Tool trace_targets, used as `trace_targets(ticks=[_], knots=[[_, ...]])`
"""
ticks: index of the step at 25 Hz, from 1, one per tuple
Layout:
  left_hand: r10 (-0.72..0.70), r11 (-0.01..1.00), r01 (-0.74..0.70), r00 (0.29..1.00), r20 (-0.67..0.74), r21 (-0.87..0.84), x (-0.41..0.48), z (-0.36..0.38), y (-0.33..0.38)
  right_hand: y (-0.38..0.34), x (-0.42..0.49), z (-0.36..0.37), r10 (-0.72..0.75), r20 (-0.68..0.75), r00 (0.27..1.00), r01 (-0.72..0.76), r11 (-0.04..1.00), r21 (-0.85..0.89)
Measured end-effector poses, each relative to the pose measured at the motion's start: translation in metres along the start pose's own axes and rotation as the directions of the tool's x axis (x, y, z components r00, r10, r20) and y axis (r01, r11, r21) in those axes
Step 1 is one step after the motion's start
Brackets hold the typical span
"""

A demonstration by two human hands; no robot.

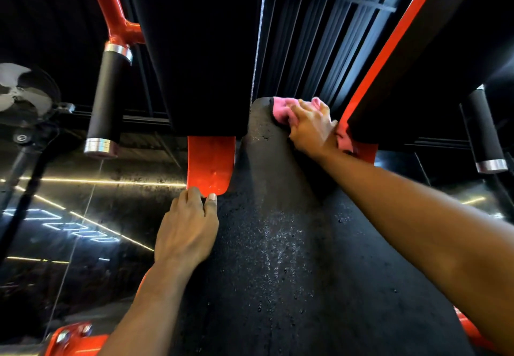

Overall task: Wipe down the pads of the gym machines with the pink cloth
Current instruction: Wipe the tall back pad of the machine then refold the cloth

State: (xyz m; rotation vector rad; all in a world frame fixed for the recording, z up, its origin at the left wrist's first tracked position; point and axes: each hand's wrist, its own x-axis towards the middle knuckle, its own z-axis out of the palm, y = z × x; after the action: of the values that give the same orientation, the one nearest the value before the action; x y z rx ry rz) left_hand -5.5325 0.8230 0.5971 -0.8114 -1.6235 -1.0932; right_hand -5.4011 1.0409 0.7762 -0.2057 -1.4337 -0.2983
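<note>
The black pad (pixel 278 258) fills the near view, with the pink cloth (pixel 281 108) at its far end.
The right hand (pixel 311 127) presses the bunched cloth on the pad's top end, its fingers bent around it. The left hand (pixel 186 227) grips the pad's left edge below a red bracket (pixel 210 163), fingers curled over. Wet specks shine along the middle, so probably most of this pad is not wiped yet.

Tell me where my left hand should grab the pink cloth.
Probably pinch the bunched end of the pink cloth that shows left of the right hand, on the far tip of the black textured pad. Come from the left, across the pad: that end lies exposed, while its other tail hangs beside the red metal frame.
</note>
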Motion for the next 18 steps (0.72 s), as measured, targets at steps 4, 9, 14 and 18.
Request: trace_targets(ticks=[4, 9, 14, 18], knots=[[0.009, 1.0, -0.009, 1.0, 0.015, 0.011, 0.002, 0.0, -0.003, -0.003, 0.052, 0.004, 0.224, 0.098, 0.97, -0.234, 0.967, 0.1], [-0.021, 1.0, 0.021, 1.0, 0.013, -0.001, 0.0, 0.0, 0.001, 0.017, -0.033, 0.0, -0.016, 0.025, 1.0, 0.016, 1.0, -0.022], [-0.052, 0.999, 0.051, 0.997, 0.06, 0.017, 0.0, -0.007, 0.007, 0.014, -0.133, -0.026, -0.019, 0.071, 0.997, 0.024, 0.997, -0.077], [-0.019, 1.0, 0.017, 0.998, 0.068, 0.019, 0.001, -0.006, 0.004, 0.016, -0.083, -0.008, 0.02, 0.03, 0.999, -0.017, 0.996, -0.09]])
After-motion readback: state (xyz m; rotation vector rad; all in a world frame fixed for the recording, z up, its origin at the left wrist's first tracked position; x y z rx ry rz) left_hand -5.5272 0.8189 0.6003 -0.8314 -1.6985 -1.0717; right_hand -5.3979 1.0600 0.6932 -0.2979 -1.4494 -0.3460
